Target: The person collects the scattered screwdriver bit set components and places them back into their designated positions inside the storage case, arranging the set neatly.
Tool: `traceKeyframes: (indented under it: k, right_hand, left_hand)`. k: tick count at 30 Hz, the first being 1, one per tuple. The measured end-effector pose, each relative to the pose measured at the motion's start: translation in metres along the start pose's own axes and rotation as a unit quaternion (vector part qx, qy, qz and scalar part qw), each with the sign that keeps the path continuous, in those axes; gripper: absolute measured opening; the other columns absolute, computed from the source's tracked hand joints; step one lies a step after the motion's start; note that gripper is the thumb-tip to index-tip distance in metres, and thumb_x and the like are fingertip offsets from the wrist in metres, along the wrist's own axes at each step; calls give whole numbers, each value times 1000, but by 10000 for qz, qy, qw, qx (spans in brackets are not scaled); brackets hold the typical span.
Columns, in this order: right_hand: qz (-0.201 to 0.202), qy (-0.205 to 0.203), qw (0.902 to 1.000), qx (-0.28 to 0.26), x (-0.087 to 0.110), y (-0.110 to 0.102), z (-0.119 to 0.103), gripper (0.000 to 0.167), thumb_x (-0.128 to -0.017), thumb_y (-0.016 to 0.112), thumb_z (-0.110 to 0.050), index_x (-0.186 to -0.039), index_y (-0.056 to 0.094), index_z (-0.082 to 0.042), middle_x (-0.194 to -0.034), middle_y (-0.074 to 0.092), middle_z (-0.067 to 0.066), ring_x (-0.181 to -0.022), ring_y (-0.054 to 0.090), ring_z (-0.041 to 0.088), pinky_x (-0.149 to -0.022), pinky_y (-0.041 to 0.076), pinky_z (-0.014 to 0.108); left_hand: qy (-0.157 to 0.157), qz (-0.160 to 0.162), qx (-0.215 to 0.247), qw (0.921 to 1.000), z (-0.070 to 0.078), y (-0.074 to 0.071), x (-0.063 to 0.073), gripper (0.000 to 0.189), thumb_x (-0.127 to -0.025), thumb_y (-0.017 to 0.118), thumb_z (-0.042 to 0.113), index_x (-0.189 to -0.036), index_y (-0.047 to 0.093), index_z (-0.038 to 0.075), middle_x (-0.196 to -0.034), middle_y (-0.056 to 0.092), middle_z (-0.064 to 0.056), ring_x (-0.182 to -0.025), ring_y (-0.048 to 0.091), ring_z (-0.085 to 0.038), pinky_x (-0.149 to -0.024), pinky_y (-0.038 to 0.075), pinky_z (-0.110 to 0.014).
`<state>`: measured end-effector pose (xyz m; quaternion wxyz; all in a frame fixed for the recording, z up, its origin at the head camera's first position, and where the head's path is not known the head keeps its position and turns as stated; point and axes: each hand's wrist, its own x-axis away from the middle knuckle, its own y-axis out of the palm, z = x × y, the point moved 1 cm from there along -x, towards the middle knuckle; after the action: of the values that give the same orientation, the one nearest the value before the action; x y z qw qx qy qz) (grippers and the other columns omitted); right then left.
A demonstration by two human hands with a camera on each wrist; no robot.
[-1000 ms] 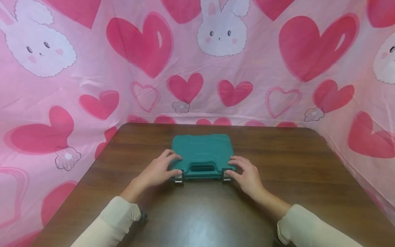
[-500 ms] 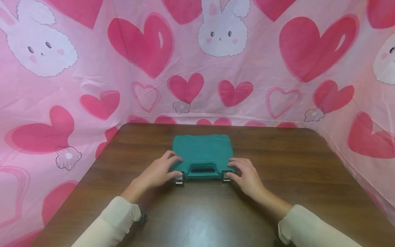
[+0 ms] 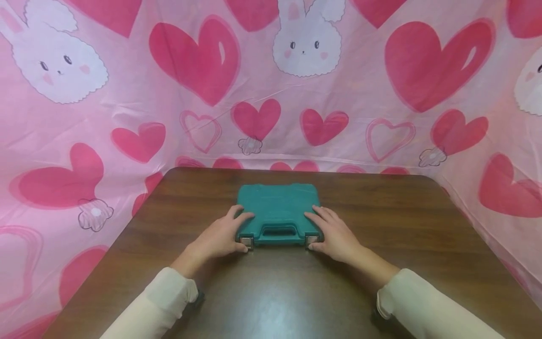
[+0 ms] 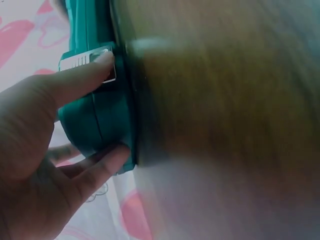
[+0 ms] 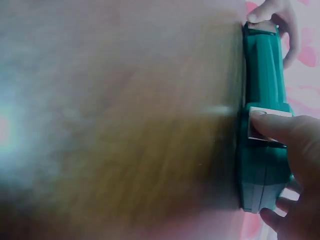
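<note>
A teal plastic carrying case [image 3: 277, 202] lies lid up on the table, its moulded handle [image 3: 279, 239] towards me. Silver latches sit either side of that handle. My left hand [image 3: 216, 238] grips the case's front left corner, thumb on the lower part of the left latch [image 4: 75, 62] and other fingers around the side and over the lid. Mirroring it, my right hand [image 3: 338, 235] holds the front right corner. Its thumb presses the right latch [image 5: 275, 111], while its fingertips rest on the lid's right edge. The case's contents are hidden.
The brown wooden table [image 3: 271, 292] stretches around the case, with rounded far corners. Pink fabric [image 3: 351, 89] printed with hearts and rabbits hangs behind it and along both sides.
Both thumbs have slid down to the lower ends of the latches, which now lie flatter against the case. The other fingers have shifted inward on the lid. The case has stayed in place.
</note>
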<state>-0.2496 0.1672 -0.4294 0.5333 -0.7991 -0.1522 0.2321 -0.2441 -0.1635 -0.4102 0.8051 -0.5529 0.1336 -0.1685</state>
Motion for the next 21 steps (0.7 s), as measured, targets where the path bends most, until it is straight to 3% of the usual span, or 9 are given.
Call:
traceKeyframes:
  k: [4,10,21]
  right_hand:
    - [-125,-38,9995,278,-4,-2,-3,91,-74,85,-38,-150,39,-18,-154,31,12,-139,27,36,-103,34,58]
    - [-4,-356,9951,921,-4,-1,-5,91,-74,85,-37,-149,38,-14,-151,34,17,-134,33,38,-102,38,54]
    - [37,-318,9958,857,-4,-2,-6,89,-73,85,-38,-148,42,-16,-151,37,15,-134,34,36,-98,42,54]
  left_hand:
    - [97,126,-303,9994,2,3,-3,90,-71,87,36,-147,41,27,-151,29,-10,-117,55,-31,-88,51,-47]
    - [193,271,-742,9967,3,7,-5,92,-70,87,39,-147,40,25,-149,31,-12,-109,59,-30,-86,52,-44]
    - [209,343,-868,9954,6,5,-6,89,-69,88,34,-145,43,23,-143,36,-14,-103,62,-30,-86,52,-44]
